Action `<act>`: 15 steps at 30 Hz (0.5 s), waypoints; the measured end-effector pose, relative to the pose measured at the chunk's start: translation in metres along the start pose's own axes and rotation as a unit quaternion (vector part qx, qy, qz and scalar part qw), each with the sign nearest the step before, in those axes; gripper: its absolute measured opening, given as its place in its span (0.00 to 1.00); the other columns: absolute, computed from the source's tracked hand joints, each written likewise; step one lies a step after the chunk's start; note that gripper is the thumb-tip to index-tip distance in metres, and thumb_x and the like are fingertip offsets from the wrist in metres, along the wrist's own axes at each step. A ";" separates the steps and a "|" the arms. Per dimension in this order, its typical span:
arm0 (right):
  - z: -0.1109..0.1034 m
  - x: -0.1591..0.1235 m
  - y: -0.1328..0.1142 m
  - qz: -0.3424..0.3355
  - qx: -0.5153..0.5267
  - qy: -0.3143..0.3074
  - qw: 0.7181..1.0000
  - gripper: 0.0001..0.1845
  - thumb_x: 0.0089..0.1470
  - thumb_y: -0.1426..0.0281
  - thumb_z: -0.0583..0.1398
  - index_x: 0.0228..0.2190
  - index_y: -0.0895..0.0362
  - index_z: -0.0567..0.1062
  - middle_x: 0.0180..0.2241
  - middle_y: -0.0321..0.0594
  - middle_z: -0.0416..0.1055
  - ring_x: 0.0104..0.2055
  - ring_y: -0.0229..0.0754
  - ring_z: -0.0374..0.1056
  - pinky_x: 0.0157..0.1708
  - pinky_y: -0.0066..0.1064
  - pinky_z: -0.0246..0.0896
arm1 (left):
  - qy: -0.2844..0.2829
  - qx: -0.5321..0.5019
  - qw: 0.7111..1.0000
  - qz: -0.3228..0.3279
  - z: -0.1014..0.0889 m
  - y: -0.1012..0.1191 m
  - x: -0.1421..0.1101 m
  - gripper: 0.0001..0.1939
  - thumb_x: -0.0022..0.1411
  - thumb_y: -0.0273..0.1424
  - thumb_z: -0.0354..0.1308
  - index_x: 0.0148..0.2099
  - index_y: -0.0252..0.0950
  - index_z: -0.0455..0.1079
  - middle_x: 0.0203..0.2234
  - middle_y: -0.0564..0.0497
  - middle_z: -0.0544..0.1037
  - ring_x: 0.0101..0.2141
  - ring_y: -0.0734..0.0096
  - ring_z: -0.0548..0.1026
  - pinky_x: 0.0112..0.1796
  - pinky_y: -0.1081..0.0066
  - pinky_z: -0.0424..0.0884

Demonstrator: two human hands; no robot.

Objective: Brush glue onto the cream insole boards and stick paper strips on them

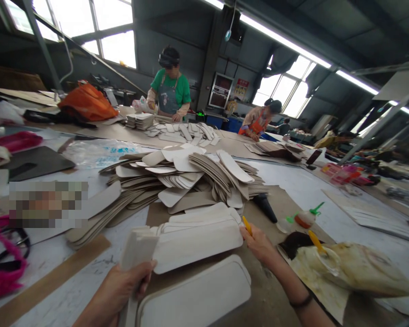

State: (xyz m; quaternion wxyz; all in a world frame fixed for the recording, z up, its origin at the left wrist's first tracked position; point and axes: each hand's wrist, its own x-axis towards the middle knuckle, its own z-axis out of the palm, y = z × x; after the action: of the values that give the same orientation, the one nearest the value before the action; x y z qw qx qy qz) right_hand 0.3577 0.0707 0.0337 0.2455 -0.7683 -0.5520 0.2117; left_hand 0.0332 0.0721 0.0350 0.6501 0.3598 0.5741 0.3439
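Note:
My left hand (pixel 119 286) is closed around a bundle of thin white strips (pixel 139 247), held upright at the near edge of the laid-out pieces. In my right hand (pixel 261 243) is a yellow-handled tool (pixel 247 225); its working end is hidden. That hand is at the right end of a row of white rounded panels (pixel 199 245), which overlap on brown board. Closer to me lies another small stack of white rounded panels (pixel 197 295). Behind them rises a large heap of grey-and-white panels (pixel 191 175).
To the right sit a glue-smeared bag (pixel 368 270) with a yellow handle (pixel 316 241) standing in it, a green-capped bottle (pixel 308 218) and a dark cone (pixel 265 208). Pink items (pixel 7 263) lie left. Two co-workers (pixel 170 91) stand across the table; more people are farther back.

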 end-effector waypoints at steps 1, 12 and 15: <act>-0.003 -0.002 -0.003 0.000 0.014 0.005 1.000 0.15 0.56 0.59 0.49 0.25 0.55 0.63 0.19 0.31 0.62 0.22 0.38 0.60 0.26 0.30 0.54 | 0.002 -0.004 1.000 -0.002 -0.001 0.003 -0.003 0.21 0.35 0.46 0.64 0.14 0.35 0.62 0.11 0.55 0.63 0.17 0.77 0.58 0.21 0.75 0.55; -0.023 -0.050 -0.041 0.093 0.236 -0.010 0.967 0.26 0.42 0.46 0.60 0.20 0.55 0.60 0.11 0.26 0.54 0.13 0.29 0.46 0.14 0.24 0.37 | -0.106 -0.151 0.983 -0.012 -0.019 0.005 -0.025 0.19 0.37 0.39 0.70 0.22 0.32 0.66 0.14 0.55 0.66 0.16 0.81 0.60 0.19 0.80 0.56; -0.026 -0.063 -0.049 0.102 0.266 0.002 0.958 0.26 0.41 0.46 0.62 0.20 0.55 0.61 0.11 0.25 0.53 0.12 0.28 0.44 0.14 0.23 0.35 | -0.108 -0.174 0.979 -0.002 -0.024 0.010 -0.033 0.20 0.36 0.39 0.71 0.25 0.32 0.68 0.13 0.56 0.66 0.16 0.82 0.59 0.19 0.81 0.56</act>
State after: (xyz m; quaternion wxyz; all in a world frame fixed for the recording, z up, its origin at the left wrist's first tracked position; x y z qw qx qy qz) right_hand 0.3177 0.0205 0.0876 0.4194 -0.7279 -0.3937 0.3733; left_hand 0.0052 0.0505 0.0577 0.7618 0.2753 0.4323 0.3962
